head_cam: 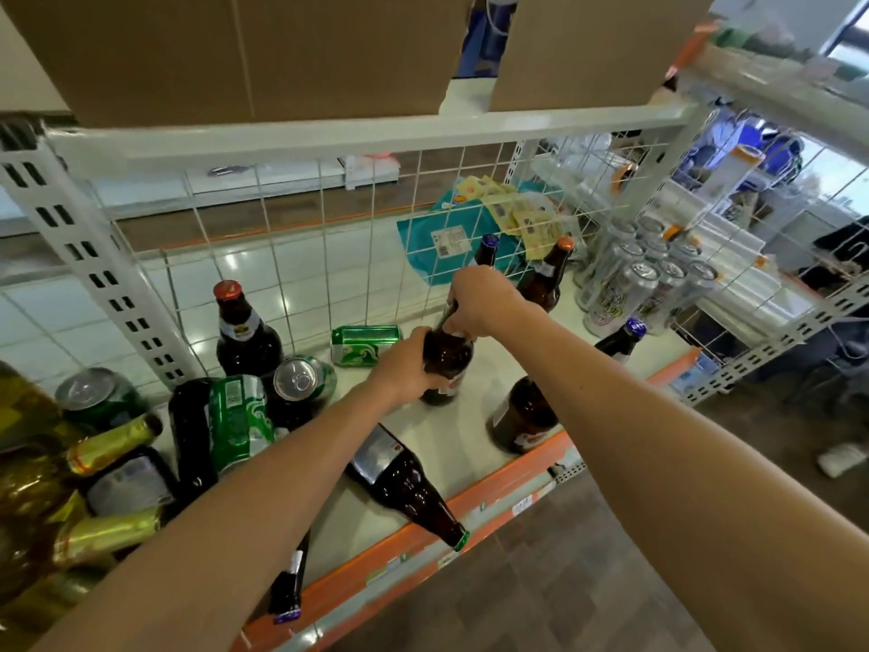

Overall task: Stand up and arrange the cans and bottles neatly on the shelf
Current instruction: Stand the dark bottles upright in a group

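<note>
Gripping one brown bottle with both hands, the person is reaching over the white shelf. The left hand is curling round the bottle's body and the right hand is wrapping round its neck from above, with both forearms stretching in from the lower edge of view. This bottle is sitting near the middle of the shelf with its long axis close to upright and its neck pointing up, slightly toward the wire mesh at the back; whether its base is touching the shelf cannot be told. Three more brown bottles are standing: a red-capped bottle to the left, a purple-capped bottle behind the hands, and an orange-capped bottle leaning beside it. A green-capped bottle is lying with its neck pointing over the orange front edge, and another lying bottle is showing partly behind the right forearm. Four green cans are lying or tilting on the left half, among dark and gold-foiled bottles. A wrapped pack of silver cans is standing at the right, and two cardboard boxes are resting overhead.
</note>
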Demonstrator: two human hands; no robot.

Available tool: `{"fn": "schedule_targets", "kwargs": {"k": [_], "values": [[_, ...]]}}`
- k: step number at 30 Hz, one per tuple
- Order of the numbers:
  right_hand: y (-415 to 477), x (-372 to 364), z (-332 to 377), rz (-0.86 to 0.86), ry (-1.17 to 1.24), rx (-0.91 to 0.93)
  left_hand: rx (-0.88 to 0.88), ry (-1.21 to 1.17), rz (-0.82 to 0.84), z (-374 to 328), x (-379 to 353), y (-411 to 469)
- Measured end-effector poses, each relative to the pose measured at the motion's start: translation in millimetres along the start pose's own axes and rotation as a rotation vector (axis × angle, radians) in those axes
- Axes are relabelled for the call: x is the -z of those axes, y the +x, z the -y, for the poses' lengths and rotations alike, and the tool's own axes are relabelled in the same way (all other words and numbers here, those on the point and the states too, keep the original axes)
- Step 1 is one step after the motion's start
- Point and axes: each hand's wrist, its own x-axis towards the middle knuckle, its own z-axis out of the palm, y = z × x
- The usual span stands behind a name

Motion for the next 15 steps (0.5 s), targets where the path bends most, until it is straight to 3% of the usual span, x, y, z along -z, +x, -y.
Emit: {"fn": "schedule_targets", "kwargs": {"k": [15], "values": [[-2.9,-0.8,3.3,0.002,0.028,-0.033,0.020,0.025,0.008,3.8,-2.0,-2.3]]}}
